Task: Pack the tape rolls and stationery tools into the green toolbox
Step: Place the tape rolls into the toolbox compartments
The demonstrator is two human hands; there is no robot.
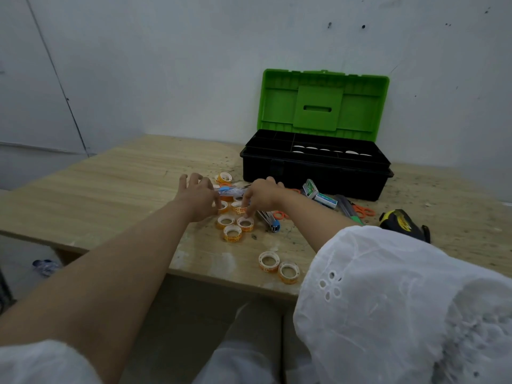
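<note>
Two tape rolls nearest, scissors, stapler beside toolbox

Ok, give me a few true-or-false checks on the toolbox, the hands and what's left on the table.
1. The toolbox lid stands open. True.
2. Both hands are inside the toolbox. False: the left hand and right hand are over the cluster of tape rolls on the table.
3. Two tape rolls lie apart near the table's front edge. True.
4. The orange-handled scissors are already packed. False: they lie on the table, right of the hands.
</note>
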